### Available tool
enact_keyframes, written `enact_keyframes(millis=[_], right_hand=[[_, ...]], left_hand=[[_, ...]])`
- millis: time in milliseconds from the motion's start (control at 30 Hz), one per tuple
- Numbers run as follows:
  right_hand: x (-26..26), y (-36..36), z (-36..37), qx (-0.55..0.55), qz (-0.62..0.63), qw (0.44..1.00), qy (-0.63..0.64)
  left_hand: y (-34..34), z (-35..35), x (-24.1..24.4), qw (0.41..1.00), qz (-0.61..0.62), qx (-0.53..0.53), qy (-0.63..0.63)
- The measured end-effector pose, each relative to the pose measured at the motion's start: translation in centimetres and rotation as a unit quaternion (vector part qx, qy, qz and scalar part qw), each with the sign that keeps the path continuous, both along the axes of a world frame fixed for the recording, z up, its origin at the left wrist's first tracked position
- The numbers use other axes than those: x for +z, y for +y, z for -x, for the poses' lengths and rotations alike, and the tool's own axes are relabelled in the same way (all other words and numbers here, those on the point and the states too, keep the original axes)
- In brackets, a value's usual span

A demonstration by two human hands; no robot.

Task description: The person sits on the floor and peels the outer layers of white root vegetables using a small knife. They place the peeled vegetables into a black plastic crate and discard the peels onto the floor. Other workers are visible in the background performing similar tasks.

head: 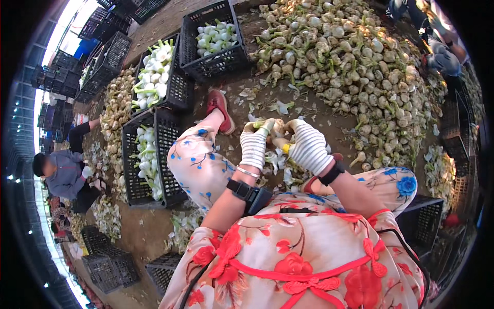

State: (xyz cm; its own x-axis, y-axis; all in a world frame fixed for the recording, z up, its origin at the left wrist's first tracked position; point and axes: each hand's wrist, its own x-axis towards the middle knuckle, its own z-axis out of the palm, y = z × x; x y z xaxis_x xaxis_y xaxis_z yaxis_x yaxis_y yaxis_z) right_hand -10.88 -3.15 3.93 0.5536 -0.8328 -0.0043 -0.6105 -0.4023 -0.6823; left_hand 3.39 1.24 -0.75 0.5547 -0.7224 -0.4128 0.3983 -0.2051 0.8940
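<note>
Between my two gloved hands is a brownish, unpeeled garlic bulb [277, 127]. My left hand [254, 141], in a striped knit glove, grips the bulb and its green stem end. My right hand [308, 145], in a matching glove, closes on the bulb's other side. A yellow band [286, 148] shows at my right thumb; whether it is tape or part of a small tool I cannot tell. White and green peelings [276, 158] lie on the dirt floor below my hands.
A large heap of unpeeled garlic [370, 85] spreads ahead and right. Black plastic crates [173, 162] [214, 63] holding cleaned white bulbs [154, 77] stand at left. My red shoe [220, 112] is beside them. A seated person [65, 174] works far left; another person [444, 58] is at upper right.
</note>
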Motion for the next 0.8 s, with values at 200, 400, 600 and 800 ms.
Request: enact_keyframes(millis=[200,400,600,800], right_hand=[[-0.5,-0.4,1.0,0.037,0.04,0.997,0.062],[-3.3,-1.6,2.0,0.037,-0.141,0.981,-0.129],[-1.4,-1.7,2.0,0.034,-0.187,0.975,-0.114],[-3.0,-1.9,2.1,0.01,-0.259,0.95,-0.172]], left_hand=[[0.6,2.1,0.2,0.952,0.014,-0.099,-0.288],[0.8,1.2,-0.6,0.934,0.045,-0.123,-0.332],[0.2,0.6,-0.9,0.966,-0.001,-0.106,-0.237],[0.2,0.4,-1.7,0.966,0.0,-0.095,-0.241]])
